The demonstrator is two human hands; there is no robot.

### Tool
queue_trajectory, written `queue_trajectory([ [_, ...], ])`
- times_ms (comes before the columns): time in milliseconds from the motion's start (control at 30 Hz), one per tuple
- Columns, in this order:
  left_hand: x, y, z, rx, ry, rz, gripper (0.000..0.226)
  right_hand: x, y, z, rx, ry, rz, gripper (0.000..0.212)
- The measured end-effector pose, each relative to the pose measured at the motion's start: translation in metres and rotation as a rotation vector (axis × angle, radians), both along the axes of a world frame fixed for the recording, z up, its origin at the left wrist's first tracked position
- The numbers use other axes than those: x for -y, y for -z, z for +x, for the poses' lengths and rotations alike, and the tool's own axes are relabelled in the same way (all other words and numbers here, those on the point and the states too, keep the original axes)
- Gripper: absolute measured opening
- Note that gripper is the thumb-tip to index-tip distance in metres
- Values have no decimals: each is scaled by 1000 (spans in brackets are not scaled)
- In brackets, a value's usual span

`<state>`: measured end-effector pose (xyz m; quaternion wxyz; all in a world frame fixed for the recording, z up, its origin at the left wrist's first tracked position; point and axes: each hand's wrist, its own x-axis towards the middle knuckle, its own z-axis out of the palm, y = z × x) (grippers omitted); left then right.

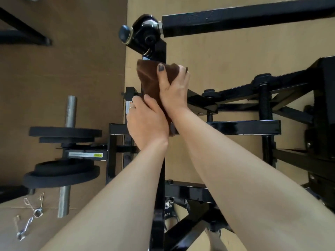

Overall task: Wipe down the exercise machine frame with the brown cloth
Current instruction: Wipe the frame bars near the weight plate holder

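The brown cloth (147,79) is wrapped around an upright black post of the exercise machine frame (243,126), just below the black pivot joint and knob (143,31). My right hand (174,88) grips the cloth high on the post, thumb across its front. My left hand (146,122) grips the cloth and post lower down, right beneath the right hand. Part of the cloth is hidden behind both hands.
Black weight plates (64,134) sit on a steel bar (69,113) at the left. Spring collar clips (30,214) lie on the floor at lower left. A black beam (244,17) crosses the top. More frame bars fill the right side over a tan floor.
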<state>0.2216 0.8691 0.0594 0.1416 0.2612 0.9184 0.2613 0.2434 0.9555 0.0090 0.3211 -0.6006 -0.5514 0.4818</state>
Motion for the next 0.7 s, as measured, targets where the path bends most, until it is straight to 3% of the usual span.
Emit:
queue_trajectory([
  [467, -2, 17, -6, 2, -10, -8, 44, -54, 129, 73, 254, 271, -318, 68],
  [600, -1, 20, -5, -19, -5, -10, 43, -65, 154, 94, 392, 382, -514, 79],
  [700, 0, 22, -6, -11, -6, 1, 43, -71, 167, 109, 342, 409, -669, 91],
])
